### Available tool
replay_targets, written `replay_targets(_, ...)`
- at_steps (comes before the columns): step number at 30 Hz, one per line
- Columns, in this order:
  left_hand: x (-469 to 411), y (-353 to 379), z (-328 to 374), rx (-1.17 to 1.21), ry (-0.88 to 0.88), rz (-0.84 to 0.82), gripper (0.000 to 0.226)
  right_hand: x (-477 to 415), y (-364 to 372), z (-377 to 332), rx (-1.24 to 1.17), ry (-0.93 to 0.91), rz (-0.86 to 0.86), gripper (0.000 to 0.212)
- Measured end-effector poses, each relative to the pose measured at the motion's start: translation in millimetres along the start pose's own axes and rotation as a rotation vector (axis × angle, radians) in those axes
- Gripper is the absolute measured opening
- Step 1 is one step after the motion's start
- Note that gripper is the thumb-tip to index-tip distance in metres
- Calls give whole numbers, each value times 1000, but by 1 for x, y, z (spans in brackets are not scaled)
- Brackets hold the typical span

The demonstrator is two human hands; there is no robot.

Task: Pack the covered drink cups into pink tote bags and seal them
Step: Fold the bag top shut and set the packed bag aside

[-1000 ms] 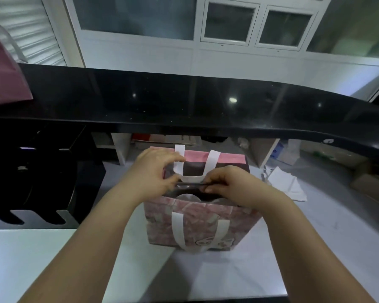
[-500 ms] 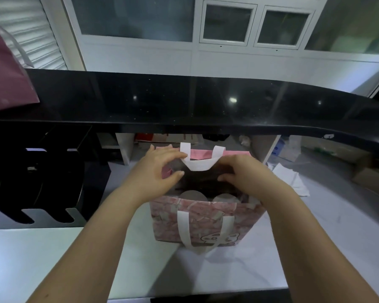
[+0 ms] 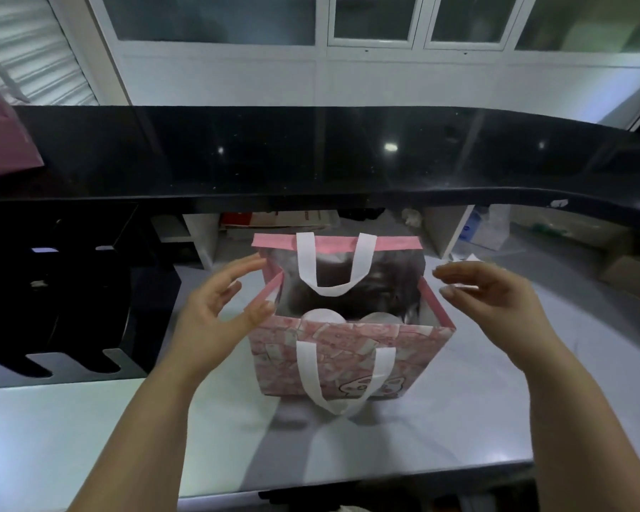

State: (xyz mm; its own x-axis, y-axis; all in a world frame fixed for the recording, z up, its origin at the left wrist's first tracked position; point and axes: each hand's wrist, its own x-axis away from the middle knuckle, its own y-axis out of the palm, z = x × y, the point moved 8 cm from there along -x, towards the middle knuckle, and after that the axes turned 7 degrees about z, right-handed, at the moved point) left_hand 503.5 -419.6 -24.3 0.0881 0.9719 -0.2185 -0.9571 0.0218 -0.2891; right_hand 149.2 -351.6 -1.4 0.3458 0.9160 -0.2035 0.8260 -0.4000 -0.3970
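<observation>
Holding nothing in either hand: left hand (image 3: 215,308) spread loose at the left edge of the pink tote bag (image 3: 348,349), contact unclear; right hand (image 3: 496,293) open just beside the right edge, not touching. Inside the wide-open bag, two covered drink cups (image 3: 324,315) side by side. Standing upright on a white worktop (image 3: 89,437), below a black raised counter (image 3: 311,160), with a maroon bag (image 3: 1,134) far left.

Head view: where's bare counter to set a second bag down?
Bare: front-left counter, between the black rack and the front edge; also front-right, outside the right hand. Crowded: centre, where left hand and right hand flank the pink tote bag; clutter behind it.
</observation>
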Motion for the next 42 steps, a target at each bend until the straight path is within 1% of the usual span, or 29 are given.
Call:
replay_targets(4,3,2,-2,33,-12,-18,64,8,18,5,-244,3,-152,31)
replay_targets(7,6,8,-3,44,9,-42,65,12,31,8,-294,-6,-216,30)
replay_targets(8,7,9,-6,38,-2,-50,67,13,33,10,-295,-6,-228,37)
replay_targets(10,8,12,-12,42,-37,-64,73,14,35,13,-304,0,-283,66)
replay_targets(11,8,12,-16,47,-53,-61,77,15,37,15,-317,11,-337,77)
replay_targets(12,8,13,-20,57,-68,-53,79,17,40,18,-325,25,-398,78)
replay_targets(13,9,13,-24,81,-86,-43,79,19,43,21,-332,42,-446,73)
replay_targets(14,10,15,-28,124,-104,-34,78,20,46,26,-331,64,-452,69)
replay_targets(17,15,24,-38,279,-123,-26,61,17,49,36,-423,102,-289,60)
replay_targets(18,18,27,-43,306,-140,-23,53,18,52,37,-475,102,-246,57)
replay_targets(20,22,30,-56,318,-218,37,41,22,58,42,-536,117,-173,51)
replay_targets(22,23,32,-66,319,-263,91,34,26,66,51,-487,143,-90,38)
replay_targets(24,24,34,-69,334,-254,109,30,33,76,60,-418,157,-31,24)
replay_targets(25,25,34,-68,336,-246,122,28,36,81,62,-420,158,-11,19)
replay_targets(29,28,30,-72,332,-272,174,14,38,87,64,-494,145,50,13)
replay_targets(31,30,30,-73,367,-286,161,14,35,84,64,-483,130,66,9)
replay_targets(34,31,30,-73,404,-288,140,19,32,78,69,-445,128,91,13)
replay_targets(36,32,25,-74,388,-284,156,19,31,75,73,-422,131,84,8)
replay_targets(38,34,22,-77,355,-280,159,17,31,70,80,-382,133,94,9)
replay_targets(40,38,23,-81,341,-297,152,18,32,68,84,-381,145,112,8)
replay_targets(42,40,26,-83,333,-317,151,22,35,70,83,-391,148,128,10)
